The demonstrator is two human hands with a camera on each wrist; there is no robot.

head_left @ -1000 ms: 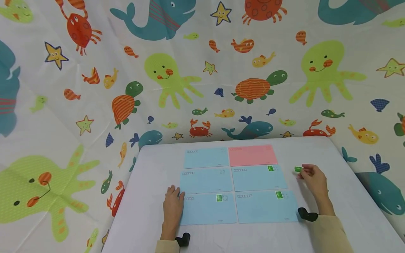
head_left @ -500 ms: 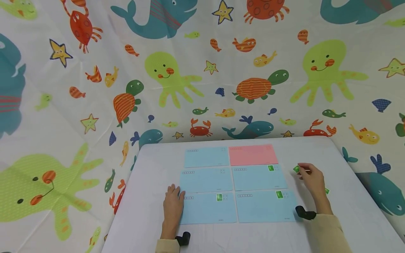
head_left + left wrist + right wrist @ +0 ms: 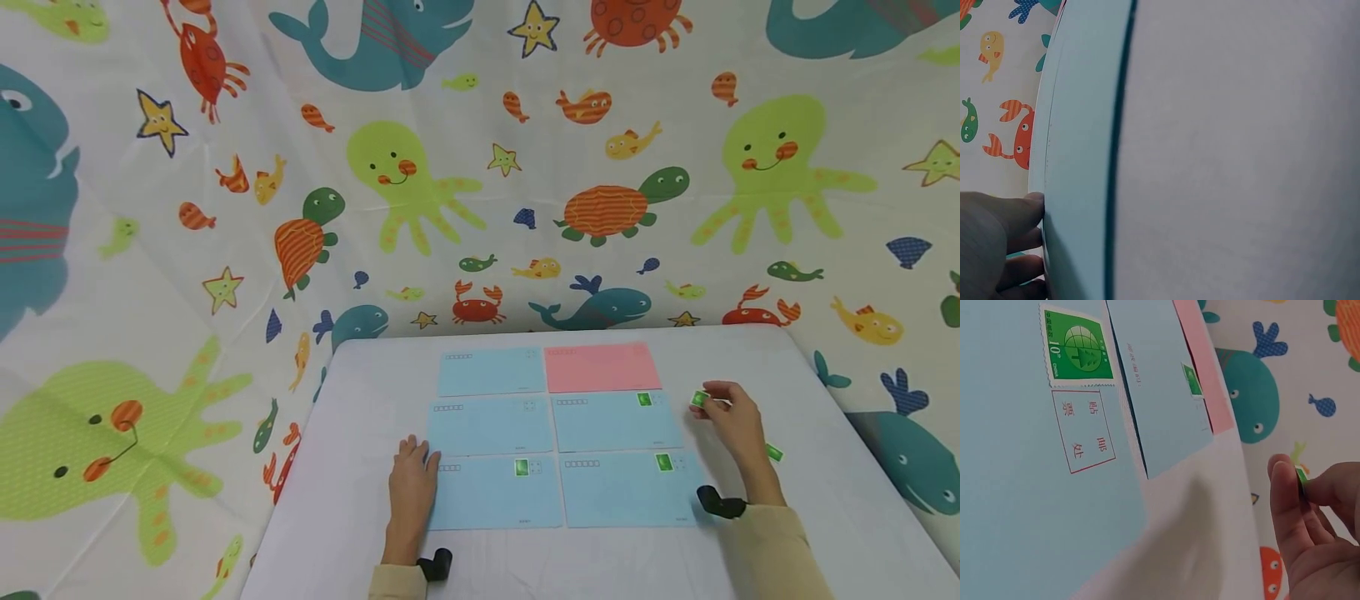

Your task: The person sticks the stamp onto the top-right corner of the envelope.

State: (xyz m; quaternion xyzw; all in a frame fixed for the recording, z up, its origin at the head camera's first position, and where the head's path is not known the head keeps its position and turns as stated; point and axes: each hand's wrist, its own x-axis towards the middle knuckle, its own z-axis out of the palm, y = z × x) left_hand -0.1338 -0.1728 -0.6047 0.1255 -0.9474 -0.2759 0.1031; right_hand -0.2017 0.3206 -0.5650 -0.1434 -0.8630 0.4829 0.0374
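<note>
Between its thumb and fingertips my right hand [image 3: 737, 417] pinches a small green postage stamp [image 3: 699, 399], held right of the envelopes. In the right wrist view only the edge of that held stamp [image 3: 1301, 478] shows between the fingers. My left hand [image 3: 412, 490] lies with relaxed fingers at the left edge of the lower-left blue envelope [image 3: 495, 504]. The left wrist view has its fingertips [image 3: 1034, 203] right at that edge. Green stamps sit on the lower-left envelope, the lower-right envelope [image 3: 630, 504] and the middle-right envelope [image 3: 615, 427], each beside a printed square.
A middle-left blue envelope [image 3: 487, 429], an upper-left blue envelope [image 3: 487, 375] and a pink envelope [image 3: 600, 371] carry no visible stamp. Another green stamp [image 3: 774, 452] lies right of my right wrist. The white table [image 3: 360, 392] meets a sea-animal curtain [image 3: 450, 167] behind.
My right hand has shifted slightly left and away from me with the pinched stamp, which has turned. The stamp beside the wrist has come into view. My left hand stays in place.
</note>
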